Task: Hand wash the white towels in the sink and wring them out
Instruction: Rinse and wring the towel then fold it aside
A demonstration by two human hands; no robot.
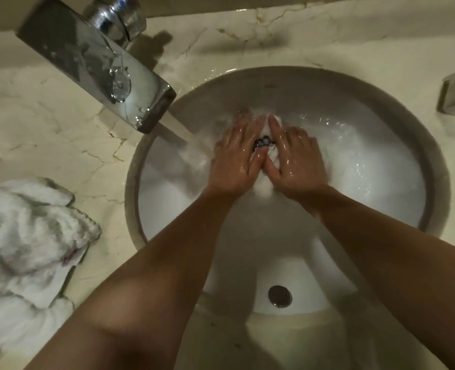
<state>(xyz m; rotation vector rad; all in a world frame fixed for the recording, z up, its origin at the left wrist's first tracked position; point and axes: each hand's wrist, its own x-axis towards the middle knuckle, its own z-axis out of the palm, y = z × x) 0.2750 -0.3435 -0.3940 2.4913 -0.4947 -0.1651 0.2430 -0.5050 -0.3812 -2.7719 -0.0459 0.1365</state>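
your left hand [234, 158] and right hand [293, 158] press flat on the towel [265, 186] below the faucet [95, 62]; it's likely soggy, heavy, limp, so gather its bunched middle.

Both forearms are bare right up to where they leave the bottom of the view, with no sleeve showing on either. The left hand [234, 161] and the right hand [295, 161] are bare too and glisten wet, with water shining across their backs and fingers. Whether any finger carries a ring cannot be told through the blur.
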